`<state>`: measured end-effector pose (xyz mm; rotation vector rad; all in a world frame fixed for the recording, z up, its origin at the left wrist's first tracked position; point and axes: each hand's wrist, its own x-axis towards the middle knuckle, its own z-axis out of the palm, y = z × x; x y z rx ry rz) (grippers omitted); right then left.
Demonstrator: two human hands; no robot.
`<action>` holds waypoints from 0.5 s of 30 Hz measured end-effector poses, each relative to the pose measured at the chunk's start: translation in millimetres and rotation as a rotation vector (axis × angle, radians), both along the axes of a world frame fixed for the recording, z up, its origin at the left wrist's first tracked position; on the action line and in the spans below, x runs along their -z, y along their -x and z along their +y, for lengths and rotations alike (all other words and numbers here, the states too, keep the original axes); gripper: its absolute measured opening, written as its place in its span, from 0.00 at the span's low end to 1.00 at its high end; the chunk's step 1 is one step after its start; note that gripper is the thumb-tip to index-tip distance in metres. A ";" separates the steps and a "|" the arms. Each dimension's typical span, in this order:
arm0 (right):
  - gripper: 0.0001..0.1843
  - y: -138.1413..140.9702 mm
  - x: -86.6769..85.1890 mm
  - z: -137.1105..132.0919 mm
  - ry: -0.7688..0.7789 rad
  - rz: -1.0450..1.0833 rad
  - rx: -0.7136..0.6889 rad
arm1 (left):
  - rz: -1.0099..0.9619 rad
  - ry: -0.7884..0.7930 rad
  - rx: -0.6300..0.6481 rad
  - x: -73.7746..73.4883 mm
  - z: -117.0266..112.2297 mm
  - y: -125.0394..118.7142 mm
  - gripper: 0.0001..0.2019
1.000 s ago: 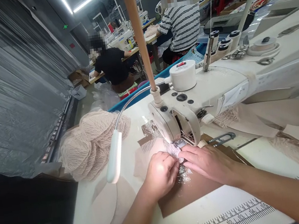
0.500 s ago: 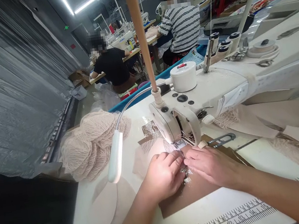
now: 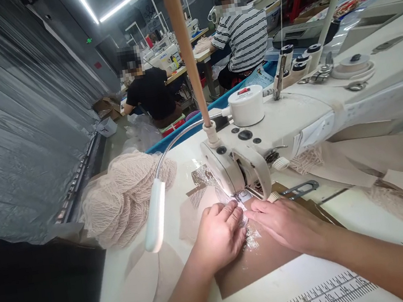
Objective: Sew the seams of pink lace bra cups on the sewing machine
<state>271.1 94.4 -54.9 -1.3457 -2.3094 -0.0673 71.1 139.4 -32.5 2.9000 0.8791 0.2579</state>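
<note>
Fingers of my left hand (image 3: 221,233) are closed together and press on a thin beige fabric piece (image 3: 211,200) just in front of the sewing machine's (image 3: 223,168) presser foot (image 3: 244,195). The fabric spreads out to the left of the foot, and its near part is hidden under my fingers. My right hand (image 3: 284,219) rests palm down right of the foot, its index finger stretched toward the left fingertips. Both hands lie over a brown plate (image 3: 256,271), which has worn shiny patches between them.
A stack of beige lace pieces (image 3: 121,197) lies at the left, with smooth rounded pieces (image 3: 143,284) nearer me. A gooseneck lamp (image 3: 156,217) hangs over the table. More beige fabric (image 3: 371,157) lies right. A printed ruler (image 3: 320,299) crosses the front edge. Two people sit farther back.
My right fingers have straightened and drawn a little apart from the left ones. More of the shiny patch shows between the hands. The view has shifted slightly.
</note>
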 end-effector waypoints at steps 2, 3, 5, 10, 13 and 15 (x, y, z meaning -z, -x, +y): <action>0.14 -1.1 1.5 0.1 -0.018 -0.005 0.004 | -0.011 -0.019 0.003 -0.5 -0.9 0.3 0.20; 0.14 -1.8 2.3 0.0 -0.027 -0.008 0.002 | -0.014 -0.024 0.008 -0.9 -1.7 0.2 0.19; 0.13 -3.1 3.6 -0.1 -0.039 -0.012 0.001 | -0.016 -0.023 0.020 -2.0 -3.3 -0.5 0.17; 0.15 -2.5 4.0 1.7 -0.048 -0.010 0.014 | -0.045 -0.037 0.024 -1.6 -2.3 -2.1 0.14; 0.17 -0.4 3.0 3.7 -0.029 -0.025 0.029 | -0.063 -0.056 0.018 1.9 1.8 -1.3 0.16; 0.19 0.8 2.9 4.9 -0.019 -0.028 0.040 | -0.063 -0.058 0.006 4.4 5.1 -0.1 0.17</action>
